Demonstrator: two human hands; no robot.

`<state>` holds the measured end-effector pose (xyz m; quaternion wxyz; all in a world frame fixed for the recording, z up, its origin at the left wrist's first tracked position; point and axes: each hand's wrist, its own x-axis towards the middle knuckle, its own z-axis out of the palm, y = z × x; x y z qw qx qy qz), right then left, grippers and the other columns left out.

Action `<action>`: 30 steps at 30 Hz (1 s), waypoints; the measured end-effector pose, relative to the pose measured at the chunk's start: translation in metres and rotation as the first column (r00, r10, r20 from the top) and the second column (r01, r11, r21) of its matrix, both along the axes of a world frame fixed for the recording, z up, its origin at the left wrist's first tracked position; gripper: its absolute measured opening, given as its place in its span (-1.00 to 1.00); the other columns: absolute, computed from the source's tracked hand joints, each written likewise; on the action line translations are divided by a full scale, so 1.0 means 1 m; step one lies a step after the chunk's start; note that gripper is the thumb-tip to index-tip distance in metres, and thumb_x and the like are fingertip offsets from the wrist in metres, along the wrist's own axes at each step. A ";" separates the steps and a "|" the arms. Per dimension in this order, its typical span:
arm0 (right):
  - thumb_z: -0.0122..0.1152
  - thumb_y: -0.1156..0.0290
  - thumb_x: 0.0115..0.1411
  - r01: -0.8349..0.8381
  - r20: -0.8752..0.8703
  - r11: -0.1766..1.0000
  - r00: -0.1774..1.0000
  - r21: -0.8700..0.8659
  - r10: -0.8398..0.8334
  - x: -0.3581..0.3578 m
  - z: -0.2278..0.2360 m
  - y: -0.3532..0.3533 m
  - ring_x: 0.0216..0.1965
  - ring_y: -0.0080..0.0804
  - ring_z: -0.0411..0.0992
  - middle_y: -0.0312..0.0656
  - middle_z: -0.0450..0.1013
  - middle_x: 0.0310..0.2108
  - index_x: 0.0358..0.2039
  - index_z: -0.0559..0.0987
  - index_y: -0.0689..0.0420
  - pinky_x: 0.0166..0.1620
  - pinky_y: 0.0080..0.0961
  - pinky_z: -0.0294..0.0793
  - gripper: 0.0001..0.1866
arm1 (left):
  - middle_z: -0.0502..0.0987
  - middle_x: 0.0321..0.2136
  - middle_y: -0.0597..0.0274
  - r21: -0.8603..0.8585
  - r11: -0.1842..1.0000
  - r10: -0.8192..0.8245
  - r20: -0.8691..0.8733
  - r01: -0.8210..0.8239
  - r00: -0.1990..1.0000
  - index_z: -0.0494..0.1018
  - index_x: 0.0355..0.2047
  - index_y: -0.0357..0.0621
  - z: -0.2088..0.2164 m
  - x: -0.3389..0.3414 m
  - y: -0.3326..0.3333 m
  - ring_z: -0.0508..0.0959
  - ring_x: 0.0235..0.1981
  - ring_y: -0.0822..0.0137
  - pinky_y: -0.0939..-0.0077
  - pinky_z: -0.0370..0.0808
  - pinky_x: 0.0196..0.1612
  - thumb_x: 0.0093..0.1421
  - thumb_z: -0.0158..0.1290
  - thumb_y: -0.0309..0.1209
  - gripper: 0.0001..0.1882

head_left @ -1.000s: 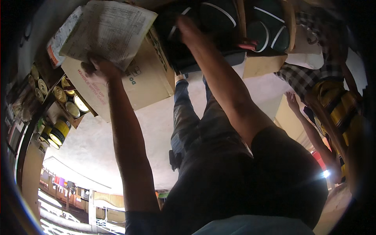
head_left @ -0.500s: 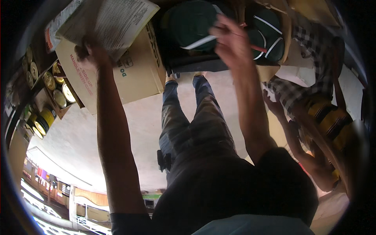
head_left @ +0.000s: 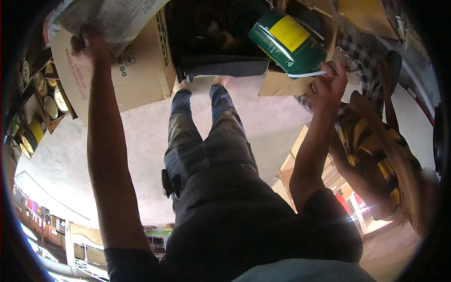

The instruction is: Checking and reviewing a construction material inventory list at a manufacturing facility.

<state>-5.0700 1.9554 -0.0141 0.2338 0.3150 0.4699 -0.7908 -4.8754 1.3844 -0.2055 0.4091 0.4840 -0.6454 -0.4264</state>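
Observation:
A green pail (head_left: 277, 51) with a yellow label hangs tilted at the upper right. My right hand (head_left: 329, 84) is closed on its white handle, just below the pail. At the upper left, my left hand (head_left: 91, 49) is curled shut at the lower edge of a pale object (head_left: 112, 19) covered in fine print. Blur and shadow hide what its fingers grip. This printed object lies over a brown cardboard carton (head_left: 141, 82). Between my hands stands a dark, open-topped container (head_left: 221, 66) with a black front edge; its inside is too dim to make out.
Several tins with gold lids (head_left: 49, 105) sit along the left side. Close by on the right is another person in a yellow-and-black striped top (head_left: 387, 155). A cardboard flap (head_left: 282, 84) stands beneath the pail. Pale floor (head_left: 141, 155) surrounds my legs.
My right hand has moved right and slightly down, bringing the green pail out of the dark container. My left hand stays by the printed object; the whole view has shifted a little.

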 end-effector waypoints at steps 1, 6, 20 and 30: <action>0.24 0.25 0.22 -0.024 0.010 1.000 1.000 -0.009 0.024 -0.014 0.001 -0.010 -0.48 -0.64 0.24 -0.45 0.37 -0.49 -0.37 0.54 0.02 -0.23 -0.58 0.32 -0.86 | 0.57 -0.53 0.00 -0.009 1.000 0.024 0.010 -0.024 1.000 0.49 -0.46 -0.37 -0.001 0.001 -0.002 0.53 -0.49 0.18 0.27 0.46 -0.35 0.08 0.13 -0.24 -0.66; 0.25 0.23 0.23 -0.198 -0.119 0.897 0.957 0.395 0.263 -0.051 0.020 -0.048 -0.37 -0.60 0.43 -0.36 0.48 -0.44 -0.33 0.58 0.08 -0.34 -0.54 0.40 -0.81 | 0.55 -0.45 -0.13 0.058 0.997 -0.039 -0.151 0.049 0.988 0.45 -0.41 -0.45 -0.021 -0.038 -0.069 0.53 -0.41 0.07 0.14 0.45 -0.29 0.09 0.12 -0.19 -0.57; 0.31 0.30 0.07 -0.176 0.281 -0.318 -0.205 0.932 0.938 0.047 0.036 -0.115 -0.45 -0.22 0.53 -0.15 0.46 -0.51 -0.46 0.50 0.12 -0.39 -0.28 0.53 -0.80 | 0.52 -0.43 -0.09 -0.148 0.988 -0.018 0.172 0.045 0.985 0.41 -0.39 -0.45 0.042 -0.037 -0.018 0.50 -0.39 0.16 0.22 0.43 -0.32 0.17 0.08 -0.25 -0.63; 0.36 0.41 0.04 -0.247 0.222 -0.243 -0.108 0.938 0.969 0.096 0.037 -0.046 -0.52 -0.10 0.44 -0.10 0.38 -0.53 -0.51 0.43 0.18 -0.48 -0.28 0.41 -0.76 | 0.51 -0.57 0.00 -0.187 0.980 -0.064 0.050 0.072 0.997 0.44 -0.51 -0.38 0.019 -0.015 0.026 0.47 -0.53 0.17 0.23 0.42 -0.39 0.09 0.11 -0.29 -0.69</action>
